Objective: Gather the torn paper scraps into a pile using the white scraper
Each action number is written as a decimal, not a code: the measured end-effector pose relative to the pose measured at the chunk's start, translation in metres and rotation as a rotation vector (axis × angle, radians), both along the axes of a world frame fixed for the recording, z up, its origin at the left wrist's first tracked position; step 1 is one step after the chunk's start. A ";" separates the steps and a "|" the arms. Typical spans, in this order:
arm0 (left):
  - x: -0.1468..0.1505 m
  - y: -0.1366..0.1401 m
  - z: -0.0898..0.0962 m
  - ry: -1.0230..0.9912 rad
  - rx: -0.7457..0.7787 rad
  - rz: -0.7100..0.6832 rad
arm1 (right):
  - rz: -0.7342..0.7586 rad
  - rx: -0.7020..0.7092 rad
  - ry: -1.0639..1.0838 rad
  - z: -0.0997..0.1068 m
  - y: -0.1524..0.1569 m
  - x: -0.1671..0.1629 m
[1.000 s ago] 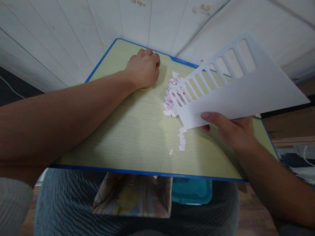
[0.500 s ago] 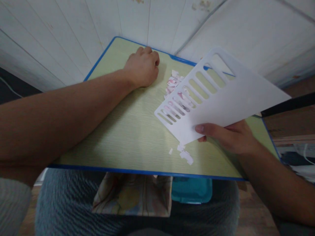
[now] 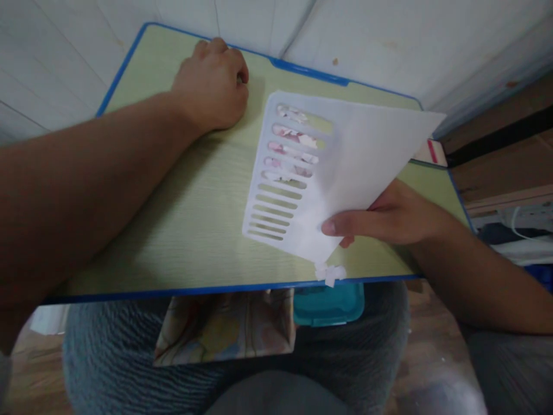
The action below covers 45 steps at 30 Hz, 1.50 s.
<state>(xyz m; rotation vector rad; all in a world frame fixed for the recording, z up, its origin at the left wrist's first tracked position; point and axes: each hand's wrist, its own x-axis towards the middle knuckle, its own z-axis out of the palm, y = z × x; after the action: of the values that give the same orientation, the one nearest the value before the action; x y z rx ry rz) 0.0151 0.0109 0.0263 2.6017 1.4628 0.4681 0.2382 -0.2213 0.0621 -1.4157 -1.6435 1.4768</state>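
In my right hand (image 3: pixel 380 222) is a thin white plastic sheet (image 3: pixel 358 155) with a row of graded slots down its left side. The thumb lies on top of the sheet, and the other fingers are mostly hidden beneath it. Torn paper scraps (image 3: pixel 296 137), white and pinkish, show through the upper slots. A few white scraps (image 3: pixel 330 273) lie at the sheet's near corner, by the table's front edge. My left hand (image 3: pixel 211 86) rests as a loose fist on the far left of the table; nothing shows in it.
The light green folding table (image 3: pixel 194 230) has a blue rim and stands close to a white panelled wall (image 3: pixel 389 52). Below its front edge, a patterned open bag (image 3: pixel 224 334) and a teal plastic container (image 3: pixel 330 305) sit at my lap. A red-and-white item (image 3: pixel 436 153) lies at the right edge.
The plastic sheet has turned, its slotted side swinging left and its near corner moving toward me. The small scraps have shifted to the front edge. The view has shifted too; my left fist stays resting.
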 end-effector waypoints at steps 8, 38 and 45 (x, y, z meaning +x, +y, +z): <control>0.000 0.007 -0.006 -0.012 -0.009 0.013 | 0.243 -0.027 0.025 0.004 -0.003 0.002; -0.005 0.017 -0.008 0.107 0.029 0.004 | 0.507 -0.198 -0.083 0.014 0.018 0.026; -0.003 0.016 -0.009 0.092 0.021 0.008 | 0.590 -0.105 -0.104 0.011 0.017 0.029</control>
<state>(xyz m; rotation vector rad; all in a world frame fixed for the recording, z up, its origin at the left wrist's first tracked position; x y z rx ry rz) 0.0117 0.0267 0.0168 2.6676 1.5047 0.3719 0.2674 -0.2045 0.0734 -1.1201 -2.2040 1.8458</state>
